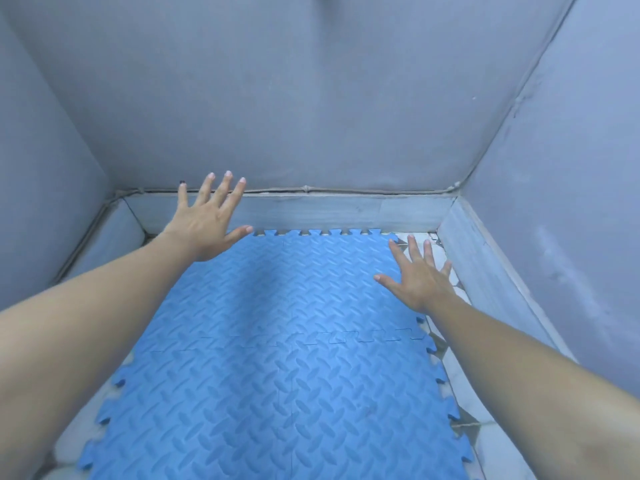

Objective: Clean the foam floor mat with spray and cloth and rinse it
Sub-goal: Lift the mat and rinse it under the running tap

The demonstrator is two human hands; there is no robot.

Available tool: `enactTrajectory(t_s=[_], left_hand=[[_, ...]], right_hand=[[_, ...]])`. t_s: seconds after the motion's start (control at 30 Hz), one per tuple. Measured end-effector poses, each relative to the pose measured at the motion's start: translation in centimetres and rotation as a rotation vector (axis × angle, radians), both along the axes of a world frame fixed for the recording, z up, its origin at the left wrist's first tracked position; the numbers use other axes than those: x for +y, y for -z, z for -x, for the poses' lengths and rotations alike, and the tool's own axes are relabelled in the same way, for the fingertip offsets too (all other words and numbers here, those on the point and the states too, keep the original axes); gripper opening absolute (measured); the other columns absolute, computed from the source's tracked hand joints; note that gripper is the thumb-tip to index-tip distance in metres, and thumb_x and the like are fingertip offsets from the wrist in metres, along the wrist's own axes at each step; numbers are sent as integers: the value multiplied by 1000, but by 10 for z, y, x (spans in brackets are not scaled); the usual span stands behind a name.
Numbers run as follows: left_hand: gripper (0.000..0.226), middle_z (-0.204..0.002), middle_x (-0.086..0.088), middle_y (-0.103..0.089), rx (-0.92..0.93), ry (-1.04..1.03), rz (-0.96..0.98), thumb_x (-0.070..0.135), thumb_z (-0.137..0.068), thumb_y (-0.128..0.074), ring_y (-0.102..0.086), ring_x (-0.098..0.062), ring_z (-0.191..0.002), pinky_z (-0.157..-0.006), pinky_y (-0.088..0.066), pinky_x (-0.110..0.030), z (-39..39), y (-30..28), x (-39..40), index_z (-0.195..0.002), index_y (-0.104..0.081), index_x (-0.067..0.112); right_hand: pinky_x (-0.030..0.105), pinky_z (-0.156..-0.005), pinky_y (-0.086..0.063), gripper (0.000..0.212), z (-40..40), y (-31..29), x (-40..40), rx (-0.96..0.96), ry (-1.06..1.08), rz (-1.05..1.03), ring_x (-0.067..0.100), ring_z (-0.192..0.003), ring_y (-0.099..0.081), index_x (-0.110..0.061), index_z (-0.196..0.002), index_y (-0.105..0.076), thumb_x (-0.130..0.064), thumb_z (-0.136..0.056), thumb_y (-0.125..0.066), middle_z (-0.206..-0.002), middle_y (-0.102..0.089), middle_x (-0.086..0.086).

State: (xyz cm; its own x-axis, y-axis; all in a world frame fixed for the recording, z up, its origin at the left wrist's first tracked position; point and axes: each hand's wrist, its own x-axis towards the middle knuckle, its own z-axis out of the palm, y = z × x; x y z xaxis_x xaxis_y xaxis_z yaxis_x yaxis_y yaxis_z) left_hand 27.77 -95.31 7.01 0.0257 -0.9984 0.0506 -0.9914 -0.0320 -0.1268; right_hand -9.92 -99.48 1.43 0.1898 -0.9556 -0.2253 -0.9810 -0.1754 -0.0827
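Hands empty — your left hand (204, 223) and right hand (420, 275) spread flat over the foam mat (277, 358)'s far corners, seemingly to lift it.

Both arms outstretched, left grip (204, 223) and right grip (420, 277) seemingly splayed

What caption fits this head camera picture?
Both hands, left and right, spread open over a blue foam mat by grey walls.
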Motion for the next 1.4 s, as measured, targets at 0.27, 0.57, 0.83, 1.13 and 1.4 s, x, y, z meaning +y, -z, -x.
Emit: enactTrajectory(t_s=[0.27,0.57,0.83,1.13,1.4], left_hand=[[85,-160,-2,15,208,-312,-105,69,-87,-26,5,-29,-147,-111,-5,-64,-43,67,49,-149,15,28],[90,-160,-4,13,348,-555,-234,73,-83,-32,-2,-35,-146,-112,-13,-59,-65,125,87,-149,13,30],[106,-149,-25,-23,684,-1054,-239,74,-75,-52,-29,-44,-133,-109,-27,-49,-60,161,94,-150,-9,12],[65,-123,-11,-54,1357,-1120,-88,63,-83,-52,-53,-29,-106,-91,-41,-39,-88,143,99,-128,-54,15],[85,-113,-6,-63,1518,-955,254,71,-61,-70,-62,-28,-94,-87,-49,-39,-77,48,72,-120,-59,11]], right_hand=[[66,-114,-7,79,-25,16,-4,-130,29,-29,25,-151,13,-41,-155,-3,-72,-90,-35,-165,13,-4],[65,-113,-14,89,20,85,35,-128,270,-193,31,-151,8,-42,-154,0,-77,-84,-41,-163,17,-3],[49,-105,-39,90,25,98,17,-491,641,-184,35,-128,-47,-21,-146,-26,-54,-76,-72,-139,-51,12],[35,-63,-40,40,23,40,2,-873,942,99,27,-71,-52,-16,-66,-52,-49,-83,-67,-72,-54,2],[29,-53,-30,46,32,-39,0,-1119,817,407,15,-52,-35,-21,-57,-39,-41,-88,-66,-56,-37,-2]])
